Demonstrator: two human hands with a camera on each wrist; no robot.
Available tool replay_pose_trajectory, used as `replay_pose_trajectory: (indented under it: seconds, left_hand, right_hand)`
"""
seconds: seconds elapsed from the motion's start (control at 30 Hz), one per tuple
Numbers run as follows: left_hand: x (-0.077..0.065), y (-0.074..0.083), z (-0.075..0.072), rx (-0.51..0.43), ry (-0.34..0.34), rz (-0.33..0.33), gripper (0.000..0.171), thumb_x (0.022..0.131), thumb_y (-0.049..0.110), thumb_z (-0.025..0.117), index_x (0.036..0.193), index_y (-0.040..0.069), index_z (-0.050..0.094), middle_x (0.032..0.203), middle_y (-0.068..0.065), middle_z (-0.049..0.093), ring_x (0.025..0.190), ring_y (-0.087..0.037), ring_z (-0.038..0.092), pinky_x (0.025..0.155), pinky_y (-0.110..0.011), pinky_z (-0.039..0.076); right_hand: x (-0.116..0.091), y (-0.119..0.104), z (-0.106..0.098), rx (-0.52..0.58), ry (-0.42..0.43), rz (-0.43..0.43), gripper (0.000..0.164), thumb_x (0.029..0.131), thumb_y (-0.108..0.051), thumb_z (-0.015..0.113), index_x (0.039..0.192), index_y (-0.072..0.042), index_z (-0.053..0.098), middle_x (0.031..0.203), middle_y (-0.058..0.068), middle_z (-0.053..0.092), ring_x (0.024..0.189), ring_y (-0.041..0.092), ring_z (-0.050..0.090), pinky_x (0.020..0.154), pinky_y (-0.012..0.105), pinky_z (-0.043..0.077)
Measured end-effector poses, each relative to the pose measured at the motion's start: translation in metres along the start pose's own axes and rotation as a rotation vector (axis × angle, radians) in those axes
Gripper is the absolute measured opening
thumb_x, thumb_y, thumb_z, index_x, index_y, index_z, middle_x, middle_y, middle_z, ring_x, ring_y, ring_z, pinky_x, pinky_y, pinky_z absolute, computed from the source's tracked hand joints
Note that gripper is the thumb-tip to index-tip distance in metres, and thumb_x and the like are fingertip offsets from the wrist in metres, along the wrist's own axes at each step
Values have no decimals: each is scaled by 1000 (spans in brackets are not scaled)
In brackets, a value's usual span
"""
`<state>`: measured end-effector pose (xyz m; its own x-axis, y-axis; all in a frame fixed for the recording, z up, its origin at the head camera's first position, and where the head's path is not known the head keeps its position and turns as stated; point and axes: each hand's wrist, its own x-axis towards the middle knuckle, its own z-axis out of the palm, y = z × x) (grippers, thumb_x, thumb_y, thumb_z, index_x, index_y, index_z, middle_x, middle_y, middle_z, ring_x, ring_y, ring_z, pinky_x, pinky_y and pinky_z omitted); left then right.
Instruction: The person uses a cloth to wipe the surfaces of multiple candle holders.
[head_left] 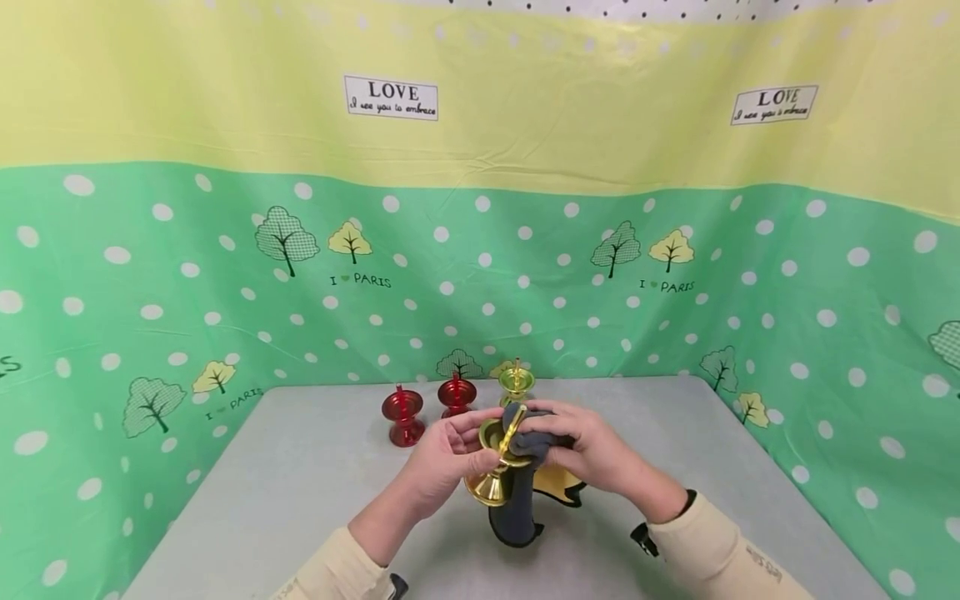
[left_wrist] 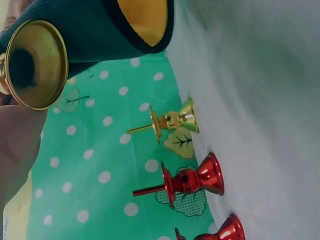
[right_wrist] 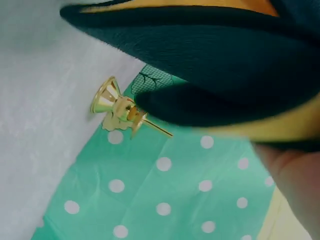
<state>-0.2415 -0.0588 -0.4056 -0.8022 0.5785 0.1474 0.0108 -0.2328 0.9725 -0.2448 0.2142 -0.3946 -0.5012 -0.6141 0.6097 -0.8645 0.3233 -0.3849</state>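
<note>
Above the desk [head_left: 315, 492], fingers of the left hand [head_left: 442, 467] hold a gold candlestick [head_left: 491, 486], those of the right hand [head_left: 592, 446] a dark cloth [head_left: 513, 502] against it, wiping seemingly underway, the desk's three other candlesticks [head_left: 406, 429] possibly done or waiting.

Two red candlesticks [head_left: 406, 432] and a gold candlestick [head_left: 516, 383] stand on a grey table [head_left: 300, 467] before dotted fabric [head_left: 517, 279].

Three candleholders [head_left: 457, 395] on table [head_left: 300, 483], behind cloth [head_left: 514, 504]; fourth candleholder [head_left: 491, 487] left of cloth.
</note>
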Motion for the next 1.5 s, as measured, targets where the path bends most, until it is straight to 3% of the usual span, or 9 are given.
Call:
replay_pose_trajectory:
  seconds: [0.13, 0.27, 0.53, 0.67, 0.93, 1.13, 1.27, 1.37, 1.5]
  left_hand:
    - [-1, 1, 2, -11, 17, 5, 71, 96, 17, 82, 157, 1, 50, 146, -17, 68, 119, -15, 75, 102, -34, 61]
    - [-1, 1, 5, 19, 79, 5, 69, 95, 17, 83, 156, 3, 53, 147, -20, 67, 118, -16, 75, 100, -32, 61]
    - [1, -6, 24, 181, 379, 145, 72, 86, 19, 92, 150, 13, 59, 143, -13, 71, 123, -20, 71, 95, -23, 61]
    - [0, -10, 36, 247, 446, 256, 75, 84, 20, 93, 149, 17, 57, 149, -6, 67, 132, -22, 67, 99, -23, 59]
    - [-6, 7, 26, 149, 311, 178, 72, 89, 14, 89, 150, 7, 52, 148, -14, 66, 130, -21, 67, 103, -22, 57]
    - [-5, 14, 7, 71, 38, 1, 70, 96, 22, 83, 154, 1, 51, 145, -13, 69, 119, -14, 72, 101, -28, 59]
    - [-5, 10, -3, 84, -113, -48, 74, 98, 33, 80, 157, 0, 49, 131, -5, 77, 114, -12, 74, 101, -31, 60]
    - [-5, 8, -6, 101, -119, -49, 73, 98, 30, 81, 156, 1, 50, 130, -6, 77, 114, -13, 74, 99, -31, 61]
    - [-2, 3, -3, 156, 2, -52, 70, 93, 23, 86, 154, 7, 54, 137, -11, 74, 115, -17, 74, 97, -31, 62]
  right_hand:
    - [0, 0, 0, 220, -58, 135, 40, 93, -7, 80, 132, -6, 74, 131, 19, 74, 124, 13, 69, 94, 28, 62]
    - [-2, -3, 4, 262, -40, 224, 43, 93, -7, 82, 134, -4, 72, 127, 20, 74, 109, 7, 71, 83, 29, 64]
    - [3, -22, 23, -152, 194, 162, 46, 83, -15, 92, 127, -12, 78, 111, 8, 81, 95, 17, 78, 74, 22, 63]
    - [3, -33, 32, -301, 283, 136, 44, 84, -13, 91, 127, -10, 78, 108, 9, 79, 93, 19, 77, 73, 23, 63]
    - [0, -28, 22, -332, 301, 11, 47, 82, 0, 88, 126, -14, 77, 113, 10, 78, 95, 22, 78, 75, 26, 64]
    - [-1, -12, 12, -213, 292, -190, 24, 103, -8, 71, 126, -14, 76, 116, 13, 75, 97, 27, 76, 84, 25, 62]
    - [1, -9, 13, -242, 262, -265, 25, 111, -23, 57, 129, -16, 74, 117, 13, 75, 98, 27, 77, 83, 28, 64]
    - [2, -6, 12, -302, 208, -244, 27, 111, -29, 58, 130, -19, 74, 119, 12, 75, 98, 26, 78, 81, 31, 65]
    - [2, -7, 9, -432, 128, -182, 32, 96, -31, 77, 127, -21, 76, 114, 8, 75, 96, 22, 78, 78, 31, 65]
